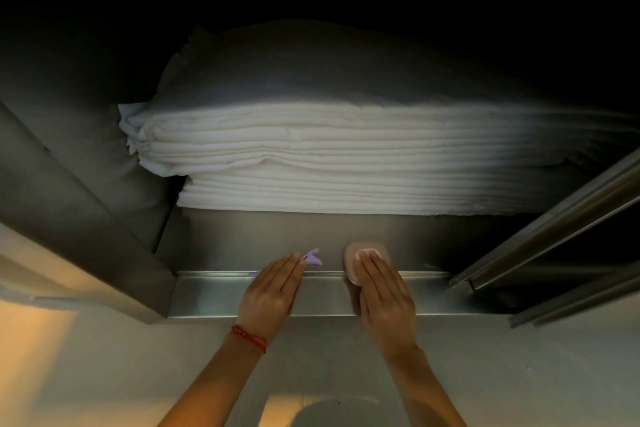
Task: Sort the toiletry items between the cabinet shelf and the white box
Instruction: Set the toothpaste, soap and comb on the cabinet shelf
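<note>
Fingers of the right hand are lying flat on a light, stiff, probably slippery pink soap-like piece at lower centre, best gripped by its sides, while the left hand, fingers straight, is touching a small, light purple item.

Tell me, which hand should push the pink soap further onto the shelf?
The right hand, probably. Its straight fingers already rest on the pink soap at the shelf's front edge. The left hand is busy touching the small purple item beside it.
</note>
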Demonstrator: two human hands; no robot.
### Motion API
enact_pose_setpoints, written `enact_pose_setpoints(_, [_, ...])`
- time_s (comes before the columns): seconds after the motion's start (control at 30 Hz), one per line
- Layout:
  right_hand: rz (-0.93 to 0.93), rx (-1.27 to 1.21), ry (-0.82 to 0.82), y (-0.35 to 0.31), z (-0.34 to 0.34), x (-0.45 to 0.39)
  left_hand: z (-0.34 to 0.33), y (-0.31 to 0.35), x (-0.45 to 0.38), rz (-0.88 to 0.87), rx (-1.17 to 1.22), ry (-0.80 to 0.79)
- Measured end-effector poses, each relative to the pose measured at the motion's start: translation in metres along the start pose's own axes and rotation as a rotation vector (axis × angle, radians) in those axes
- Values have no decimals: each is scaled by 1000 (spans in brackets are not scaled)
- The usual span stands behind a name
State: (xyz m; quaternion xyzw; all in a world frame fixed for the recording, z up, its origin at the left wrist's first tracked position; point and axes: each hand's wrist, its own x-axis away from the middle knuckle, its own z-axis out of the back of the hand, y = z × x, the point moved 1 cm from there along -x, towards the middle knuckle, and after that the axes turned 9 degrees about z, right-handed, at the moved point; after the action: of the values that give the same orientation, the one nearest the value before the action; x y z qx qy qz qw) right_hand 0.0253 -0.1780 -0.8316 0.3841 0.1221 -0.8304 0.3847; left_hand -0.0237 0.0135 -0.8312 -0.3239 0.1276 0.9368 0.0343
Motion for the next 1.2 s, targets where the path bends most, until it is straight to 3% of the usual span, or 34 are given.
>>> enact_pose_setpoints(0.3, [20,-10,12,-1,-1,6,7,-2,-1,-70,-3,46])
enact_pose_setpoints(1.2, [22,-53,102,0,25,-23,31,9,-30,-63,74,117])
